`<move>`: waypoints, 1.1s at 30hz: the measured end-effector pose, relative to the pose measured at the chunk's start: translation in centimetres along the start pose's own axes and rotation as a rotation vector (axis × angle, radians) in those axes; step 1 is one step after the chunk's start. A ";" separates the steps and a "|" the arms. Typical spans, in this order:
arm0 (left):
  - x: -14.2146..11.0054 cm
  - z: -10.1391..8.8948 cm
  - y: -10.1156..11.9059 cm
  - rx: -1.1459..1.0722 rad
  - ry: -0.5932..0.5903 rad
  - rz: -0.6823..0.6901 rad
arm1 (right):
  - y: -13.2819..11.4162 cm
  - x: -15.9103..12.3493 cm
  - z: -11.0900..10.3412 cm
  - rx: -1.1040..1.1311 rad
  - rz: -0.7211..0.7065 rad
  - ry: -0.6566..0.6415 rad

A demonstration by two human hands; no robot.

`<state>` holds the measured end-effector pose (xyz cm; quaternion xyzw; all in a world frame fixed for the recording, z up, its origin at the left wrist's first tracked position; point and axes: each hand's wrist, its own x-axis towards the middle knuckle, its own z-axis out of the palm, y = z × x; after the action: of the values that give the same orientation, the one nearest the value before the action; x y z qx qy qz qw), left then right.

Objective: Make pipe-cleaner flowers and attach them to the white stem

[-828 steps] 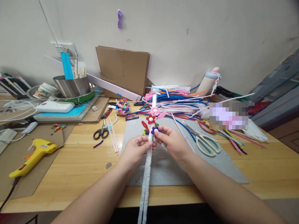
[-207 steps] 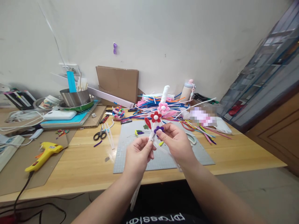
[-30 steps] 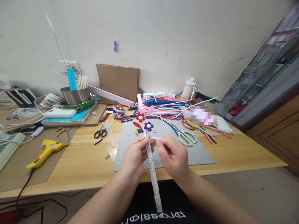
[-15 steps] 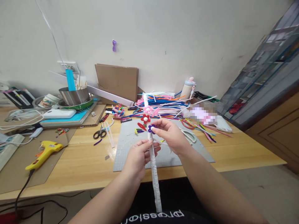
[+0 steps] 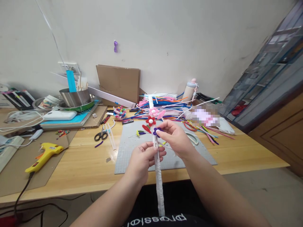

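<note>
A long white wrapped stick [image 5: 159, 186] runs from my lap up over the table. My left hand [image 5: 144, 160] grips it around the middle, thumb in front and fingers behind. My right hand [image 5: 175, 137] pinches a purple pipe-cleaner flower [image 5: 156, 132] with a pale centre against the stick, just above the left hand. Farther up the stick sit a red flower [image 5: 151, 121] and a pink flower [image 5: 153, 112], both with white centres. A red leaf shape [image 5: 146, 129] and a pink one [image 5: 161, 114] stick out beside them.
Beneath my hands lies a grey cutting mat [image 5: 130, 157]. Scissors [image 5: 101, 135] and a yellow glue gun [image 5: 44, 156] with a cord are to the left. Bundles of pipe cleaners [image 5: 165, 107] cover the back. A steel bowl [image 5: 75, 97] and a bottle [image 5: 190, 91] stand near the wall.
Both hands and the stick with its flowers have shifted slightly to the right. The right fingers stay on the purple flower, and the left hand keeps its grip.
</note>
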<state>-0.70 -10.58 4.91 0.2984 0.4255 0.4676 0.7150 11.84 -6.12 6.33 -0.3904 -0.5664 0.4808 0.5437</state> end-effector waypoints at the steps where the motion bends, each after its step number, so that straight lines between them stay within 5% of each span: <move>1: -0.1 0.0 0.0 0.006 -0.004 0.006 | -0.1 -0.1 0.0 -0.003 -0.003 0.001; 33: -0.3 0.4 0.0 0.006 0.031 0.008 | -1.1 -0.8 -0.1 -0.175 -0.024 -0.053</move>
<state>-0.43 -10.85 5.14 0.2951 0.4367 0.4736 0.7056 12.13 -7.10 7.23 -0.4169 -0.6249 0.4331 0.4981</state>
